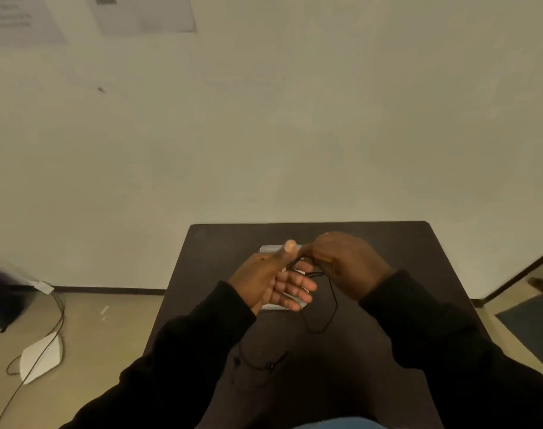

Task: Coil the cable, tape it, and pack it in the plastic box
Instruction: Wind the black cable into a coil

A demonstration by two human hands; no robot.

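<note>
Left hand (271, 278) is spread flat, palm up, holding nothing, apparently a former for winding; right hand (346, 263) pinches the cable (333, 300) just beside its fingers. The slack hangs below the right hand; the box (271, 249) lies under both hands, presumably kept close for packing.

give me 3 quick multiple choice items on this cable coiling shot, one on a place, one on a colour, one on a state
1. Where is the plastic box?
A. on the floor
B. on the table, behind the hands
C. on the lap

2. What colour is the cable?
A. black
B. white
C. red

3. How is the left hand held?
A. in a fist
B. flat on the table
C. open, fingers spread

Answers:
1 B, the clear box sits on the dark table.
2 A, a thin black loop hangs below the right hand.
3 C, palm and spread fingers show.
</note>
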